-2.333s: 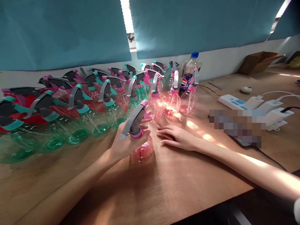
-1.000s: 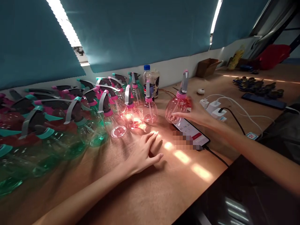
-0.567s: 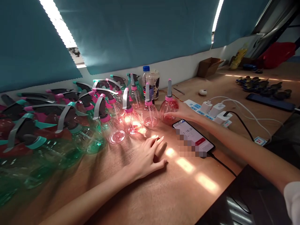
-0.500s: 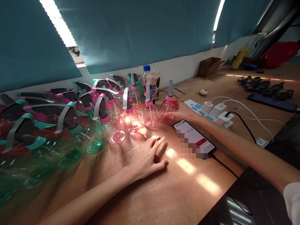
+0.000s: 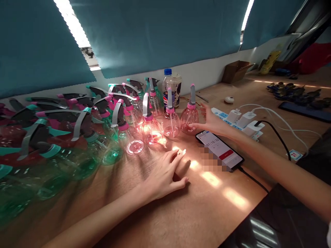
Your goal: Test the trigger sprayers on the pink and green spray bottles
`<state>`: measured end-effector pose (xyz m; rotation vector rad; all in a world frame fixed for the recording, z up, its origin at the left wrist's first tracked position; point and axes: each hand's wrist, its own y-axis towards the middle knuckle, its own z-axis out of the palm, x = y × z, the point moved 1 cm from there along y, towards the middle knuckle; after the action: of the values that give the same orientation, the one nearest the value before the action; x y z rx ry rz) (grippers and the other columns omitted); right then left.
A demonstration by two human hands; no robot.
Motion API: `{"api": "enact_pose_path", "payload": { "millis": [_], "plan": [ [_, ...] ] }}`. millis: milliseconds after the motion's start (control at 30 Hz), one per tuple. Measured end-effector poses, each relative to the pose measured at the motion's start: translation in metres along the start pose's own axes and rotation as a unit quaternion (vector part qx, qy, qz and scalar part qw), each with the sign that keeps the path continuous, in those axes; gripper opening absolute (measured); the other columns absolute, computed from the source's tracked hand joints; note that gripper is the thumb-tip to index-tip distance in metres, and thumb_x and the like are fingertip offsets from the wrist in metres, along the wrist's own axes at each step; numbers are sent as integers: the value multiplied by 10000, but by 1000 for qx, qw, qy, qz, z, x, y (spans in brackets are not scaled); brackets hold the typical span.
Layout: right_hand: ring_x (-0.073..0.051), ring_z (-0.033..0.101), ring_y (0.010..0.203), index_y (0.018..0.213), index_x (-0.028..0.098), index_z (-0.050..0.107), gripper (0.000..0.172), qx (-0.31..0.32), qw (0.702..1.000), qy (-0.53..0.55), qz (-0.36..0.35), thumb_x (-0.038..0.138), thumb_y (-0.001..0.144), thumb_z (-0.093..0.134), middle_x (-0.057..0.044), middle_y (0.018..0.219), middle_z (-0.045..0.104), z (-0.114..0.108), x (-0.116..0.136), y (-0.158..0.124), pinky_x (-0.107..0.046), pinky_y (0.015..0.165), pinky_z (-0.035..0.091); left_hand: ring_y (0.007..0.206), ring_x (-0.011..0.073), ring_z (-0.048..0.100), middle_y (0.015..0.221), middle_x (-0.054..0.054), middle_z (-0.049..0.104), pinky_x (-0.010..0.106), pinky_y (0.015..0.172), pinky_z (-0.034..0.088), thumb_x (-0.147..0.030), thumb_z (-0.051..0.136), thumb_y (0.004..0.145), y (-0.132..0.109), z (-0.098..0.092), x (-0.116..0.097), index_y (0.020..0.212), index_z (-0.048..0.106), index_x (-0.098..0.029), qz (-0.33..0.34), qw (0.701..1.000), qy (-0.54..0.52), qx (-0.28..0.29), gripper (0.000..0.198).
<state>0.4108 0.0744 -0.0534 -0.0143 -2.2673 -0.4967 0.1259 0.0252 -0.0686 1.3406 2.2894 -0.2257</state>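
My left hand (image 5: pixel 165 175) rests on the wooden table with its fingers stretched out, holding nothing. Beside the rightmost pink spray bottle (image 5: pixel 189 119), my right hand (image 5: pixel 213 120) is open, thumb and fingers spread apart. The thumb tip overlaps the bottle's lower side; whether it touches is unclear. That bottle stands upright, with a pink collar and grey trigger. To its left stand another clear pink spray bottle (image 5: pixel 171 124) and a sunlit pink one (image 5: pixel 152 132). A phone (image 5: pixel 223 151) showing a running timer lies below my right hand.
Many green and pink spray bottles (image 5: pixel 100 146) crowd the table's left side. A blue-capped drink bottle (image 5: pixel 168 81) and a cup (image 5: pixel 177 86) stand behind. To the right are a power strip (image 5: pixel 219 115) with chargers and cables, an earbud case (image 5: pixel 229 100) and a cardboard box (image 5: pixel 235 72).
My right hand has opened away from the rightmost pink bottle, its fingers now spread to the right. The left hand stays on the table. The view has shifted slightly.
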Motion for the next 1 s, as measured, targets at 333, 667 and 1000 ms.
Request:
{"api": "enact_pose_path", "payload": {
  "millis": [333, 667, 1000],
  "plan": [
    [-257, 688, 1007, 1124, 228, 662, 425, 233, 960, 158, -17, 513, 813, 718, -79, 1138, 709, 30, 145, -88, -432, 890, 563, 1332, 283, 463, 1451, 136, 435, 487, 1118, 423, -260, 519, 935, -99, -38, 12, 1463, 349, -228, -84, 995, -23, -58, 556],
    [-191, 684, 877, 1003, 195, 692, 198, 504, 818, 234, -150, 350, 880, 691, -36, 945, 741, 190, 289, -110, -306, 722, 523, 941, 243, 675, 1030, 39, 696, 375, 827, 541, -299, 558, 895, -265, -87, 13, 1056, 646, -238, -314, 918, -97, -224, 194],
    [-216, 716, 938, 1064, 169, 652, 235, 510, 785, 206, -285, 263, 860, 719, -77, 1045, 740, 310, 377, -131, -338, 803, 546, 964, 253, 661, 974, 76, 678, 373, 784, 575, -383, 626, 787, -450, -152, 62, 1072, 611, -167, -491, 678, -40, -545, 359]
  ]
}}
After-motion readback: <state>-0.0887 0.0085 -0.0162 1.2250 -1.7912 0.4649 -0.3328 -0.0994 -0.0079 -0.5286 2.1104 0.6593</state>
